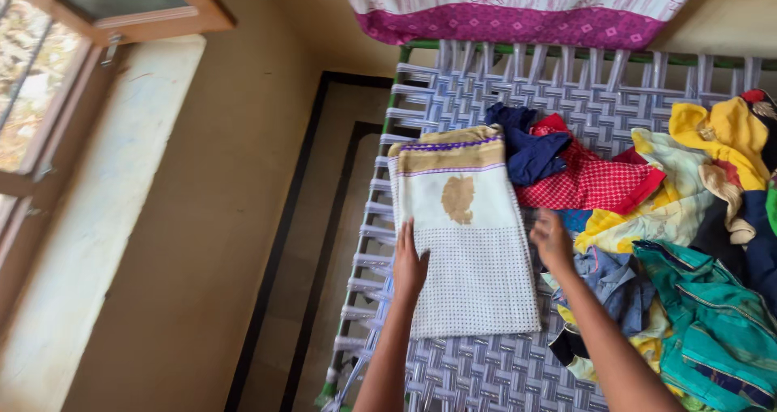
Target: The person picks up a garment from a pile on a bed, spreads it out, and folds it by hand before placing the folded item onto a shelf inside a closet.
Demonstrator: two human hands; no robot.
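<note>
White cloth with a gold band and a brown leaf motif, the folded cloth [468, 234], lay flat on the woven cot [486, 371], toward its left edge. The left hand [409, 266] rested open and flat on the cloth's left border, gripping nothing. The right hand [553, 240] lay at the cloth's right edge with its fingers loose; whether it pinched the fabric could not be told. Just right of it sat a heap of clothes [688, 242], with a red checked garment [587, 181] and a navy garment [524, 146] on top.
</note>
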